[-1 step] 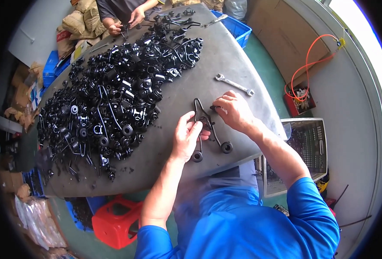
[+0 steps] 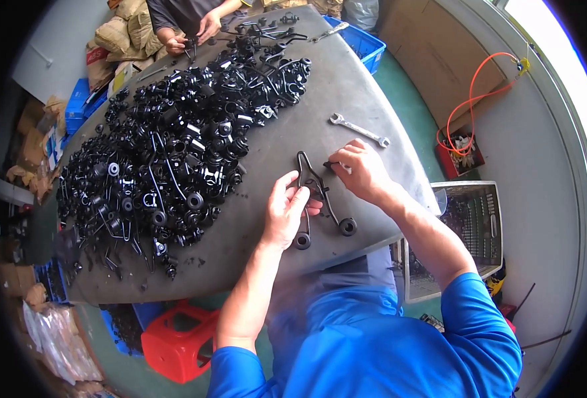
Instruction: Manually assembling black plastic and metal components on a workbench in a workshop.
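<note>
My left hand [image 2: 285, 212] is closed around a bent black metal rod part [image 2: 334, 211], its thumb across the middle. The rod narrows to a loop at the far end, and its two legs each finish in a thick black ring near the table's front edge. Just right of the rod, my right hand [image 2: 363, 172] pinches a small dark piece [image 2: 329, 164] between thumb and fingertips, apart from the rod. Its exact kind is too small to tell. Beyond my right hand lies a double-ended open wrench [image 2: 360, 129] on the grey table [image 2: 273, 149].
A big heap of black metal parts [image 2: 187, 139] covers the table's left side. Across it, another person's hands [image 2: 207, 28] hold a dark part. A red stool [image 2: 177, 341] stands below the front edge. To the right are a grey crate [image 2: 426, 282] and an orange hose [image 2: 471, 99].
</note>
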{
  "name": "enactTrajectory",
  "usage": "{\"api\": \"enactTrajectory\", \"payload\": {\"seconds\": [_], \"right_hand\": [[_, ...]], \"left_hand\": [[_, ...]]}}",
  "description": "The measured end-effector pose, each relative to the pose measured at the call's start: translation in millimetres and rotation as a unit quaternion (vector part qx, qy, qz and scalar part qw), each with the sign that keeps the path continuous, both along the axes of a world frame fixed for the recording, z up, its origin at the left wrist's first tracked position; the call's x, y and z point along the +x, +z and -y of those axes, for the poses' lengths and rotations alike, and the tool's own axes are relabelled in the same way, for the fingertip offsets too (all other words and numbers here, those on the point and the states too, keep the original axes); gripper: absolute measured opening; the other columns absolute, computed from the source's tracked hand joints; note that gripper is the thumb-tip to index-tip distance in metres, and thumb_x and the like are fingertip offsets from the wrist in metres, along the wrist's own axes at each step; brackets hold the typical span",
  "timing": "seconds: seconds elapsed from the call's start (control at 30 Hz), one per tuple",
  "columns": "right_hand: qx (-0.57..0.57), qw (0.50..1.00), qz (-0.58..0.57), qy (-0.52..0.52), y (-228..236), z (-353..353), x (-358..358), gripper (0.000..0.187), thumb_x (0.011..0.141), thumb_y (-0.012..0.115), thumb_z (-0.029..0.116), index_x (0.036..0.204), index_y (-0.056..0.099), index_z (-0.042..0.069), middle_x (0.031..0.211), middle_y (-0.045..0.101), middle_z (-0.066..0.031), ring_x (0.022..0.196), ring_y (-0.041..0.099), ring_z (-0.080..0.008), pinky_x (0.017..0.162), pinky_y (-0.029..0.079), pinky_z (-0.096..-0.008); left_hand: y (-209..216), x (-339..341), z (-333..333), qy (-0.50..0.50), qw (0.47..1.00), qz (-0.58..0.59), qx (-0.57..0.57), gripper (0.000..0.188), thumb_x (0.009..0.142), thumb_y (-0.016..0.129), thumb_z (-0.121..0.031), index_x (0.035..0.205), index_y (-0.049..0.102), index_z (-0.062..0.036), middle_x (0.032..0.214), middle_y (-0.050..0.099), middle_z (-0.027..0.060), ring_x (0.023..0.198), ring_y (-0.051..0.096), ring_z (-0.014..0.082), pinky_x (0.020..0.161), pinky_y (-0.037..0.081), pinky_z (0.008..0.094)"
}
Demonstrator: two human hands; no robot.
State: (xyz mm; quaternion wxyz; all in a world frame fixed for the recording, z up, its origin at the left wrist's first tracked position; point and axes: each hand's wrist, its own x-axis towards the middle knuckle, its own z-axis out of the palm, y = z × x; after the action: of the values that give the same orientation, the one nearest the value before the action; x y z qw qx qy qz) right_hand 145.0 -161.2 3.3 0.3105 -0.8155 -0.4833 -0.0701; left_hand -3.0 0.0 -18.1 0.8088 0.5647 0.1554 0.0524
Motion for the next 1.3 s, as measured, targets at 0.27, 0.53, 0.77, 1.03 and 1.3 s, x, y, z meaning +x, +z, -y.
{"api": "enactTrajectory", "payload": {"seconds": [0.27, 0.53, 0.77, 1.03, 1.3], "right_hand": [[0.158, 0.810, -0.557, -0.089, -6, 1, -39, 0.009, 0.090, 0.067, 0.008, 0.092, 0.063, 0.001, 0.075, 0.063, -0.0005, 0.065, 0.057, -0.0065, 0.059, 0.048, -0.0224], [0.118, 0.874, -0.459, -0.104, -1, 2, -46, 0.014, 0.084, 0.069, 0.012, 0.087, 0.063, 0.000, 0.073, 0.063, -0.0032, 0.068, 0.058, -0.0091, 0.063, 0.050, -0.0264], [0.096, 0.892, -0.422, -0.130, 13, -3, -56, 0.016, 0.085, 0.068, 0.013, 0.090, 0.064, -0.002, 0.078, 0.068, -0.0096, 0.072, 0.065, -0.0139, 0.067, 0.053, -0.0283], [0.117, 0.937, -0.312, -0.105, 13, 7, -63, 0.017, 0.087, 0.064, 0.006, 0.102, 0.066, -0.001, 0.086, 0.069, -0.0152, 0.075, 0.069, -0.0226, 0.069, 0.055, -0.0319], [0.049, 0.988, 0.092, -0.112, -19, 3, -4, 0.018, 0.078, 0.069, 0.008, 0.096, 0.065, 0.003, 0.096, 0.065, -0.0102, 0.103, 0.056, -0.0344, 0.091, 0.045, -0.0449]], "left_hand": [[-2, 0, -12, -0.042, 0.995, 0.024, -0.091, 0.047, 0.101, 0.049, -0.014, 0.144, 0.033, -0.0025, 0.110, 0.063, 0.0129, 0.087, 0.067, 0.0242, 0.077, 0.057, 0.0368], [1, 0, -18, -0.068, 0.992, 0.019, -0.108, 0.049, 0.099, 0.053, -0.015, 0.142, 0.035, -0.0004, 0.106, 0.064, 0.0111, 0.086, 0.067, 0.0222, 0.076, 0.056, 0.0350], [18, 7, -6, -0.023, 0.998, -0.059, -0.007, 0.052, 0.090, 0.069, -0.010, 0.134, 0.043, 0.0024, 0.098, 0.066, 0.0105, 0.077, 0.067, 0.0169, 0.068, 0.057, 0.0304], [11, 7, -2, -0.002, 0.998, -0.062, 0.017, 0.055, 0.085, 0.074, -0.009, 0.131, 0.046, 0.0008, 0.089, 0.064, 0.0071, 0.069, 0.062, 0.0126, 0.059, 0.052, 0.0253], [17, 16, 6, 0.021, 0.995, -0.083, -0.055, 0.053, 0.090, 0.070, -0.022, 0.132, 0.044, -0.0002, 0.084, 0.055, 0.0016, 0.059, 0.050, 0.0071, 0.047, 0.041, 0.0225]]}}
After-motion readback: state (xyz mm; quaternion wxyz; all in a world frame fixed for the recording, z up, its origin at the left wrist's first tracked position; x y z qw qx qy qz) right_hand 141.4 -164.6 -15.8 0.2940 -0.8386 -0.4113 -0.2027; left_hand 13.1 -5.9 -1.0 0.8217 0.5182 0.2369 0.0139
